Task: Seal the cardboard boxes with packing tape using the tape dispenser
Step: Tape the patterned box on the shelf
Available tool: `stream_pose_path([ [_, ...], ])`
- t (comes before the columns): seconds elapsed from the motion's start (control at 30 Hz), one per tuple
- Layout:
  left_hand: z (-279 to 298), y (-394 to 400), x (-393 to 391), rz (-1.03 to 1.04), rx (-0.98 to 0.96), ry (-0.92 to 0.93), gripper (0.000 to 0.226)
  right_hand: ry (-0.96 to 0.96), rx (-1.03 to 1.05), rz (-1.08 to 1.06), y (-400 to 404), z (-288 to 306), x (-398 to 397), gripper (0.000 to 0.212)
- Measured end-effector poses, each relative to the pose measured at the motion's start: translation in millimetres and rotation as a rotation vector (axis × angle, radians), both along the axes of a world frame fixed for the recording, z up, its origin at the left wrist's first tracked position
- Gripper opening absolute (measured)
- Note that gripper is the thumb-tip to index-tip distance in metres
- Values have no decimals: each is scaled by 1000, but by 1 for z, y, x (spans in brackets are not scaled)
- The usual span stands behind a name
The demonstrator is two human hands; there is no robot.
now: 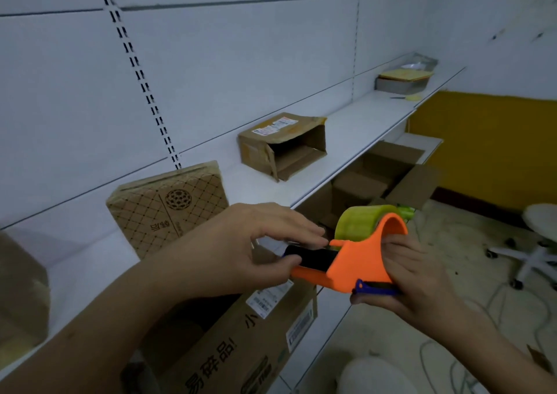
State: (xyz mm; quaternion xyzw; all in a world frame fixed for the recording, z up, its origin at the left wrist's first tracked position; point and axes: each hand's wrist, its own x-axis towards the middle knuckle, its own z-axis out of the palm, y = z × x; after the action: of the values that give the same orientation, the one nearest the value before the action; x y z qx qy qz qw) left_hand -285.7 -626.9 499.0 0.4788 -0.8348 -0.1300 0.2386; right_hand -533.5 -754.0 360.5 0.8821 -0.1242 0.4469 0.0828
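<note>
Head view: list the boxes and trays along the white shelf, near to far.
Printed box → patterned box → open box → metal tray.

Place: stockroom / packing area | cues: long white shelf (355, 122), slotted wall uprights (135, 71), cardboard boxes (283, 146)

Not much is being worn here, honestly. Both forearms are being shown bare all the way to the frame edge, with no sleeve being seen on either one. The left hand (241, 243) and the right hand (413, 276) are being left uncovered too: no gloves, rings, watch or wristband are being picked up. Short, plain fingernails are being shown on the left fingers (304, 231).
</note>
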Motion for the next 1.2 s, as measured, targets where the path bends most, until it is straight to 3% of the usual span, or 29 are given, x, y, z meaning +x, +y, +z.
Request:
stream_pose_path([
  [0.23, -4, -27, -31, 7, -106, -12, 28, 19, 77, -14, -10, -7, -27, 48],
  [0.37, -20, -42, -47, 81, -190, -38, 30, -15, 221, -88, -17, -15, -46, 48],
  [0.63, -52, -62, -61, 155, -109, -116, 31, 84, 408, -115, -29, -50, -66, 51],
  [0.87, -46, -83, -32, 215, -136, -33, 28, 65, 558, -162, -54, -75, -69, 52],
  [0.93, -47, -91, -23, 223, -144, -13, 26, 110, 559, -231, -64, -81, -64, 57],
  [1.03, -49, -105, -14, 207, -151, 8, 25, 176, 534, -328, -71, -85, -42, 48],
  [1.2, -50, -127, 4, 162, -171, -78, 36, 333, 680, -460, -82, -73, 11, 39],
])
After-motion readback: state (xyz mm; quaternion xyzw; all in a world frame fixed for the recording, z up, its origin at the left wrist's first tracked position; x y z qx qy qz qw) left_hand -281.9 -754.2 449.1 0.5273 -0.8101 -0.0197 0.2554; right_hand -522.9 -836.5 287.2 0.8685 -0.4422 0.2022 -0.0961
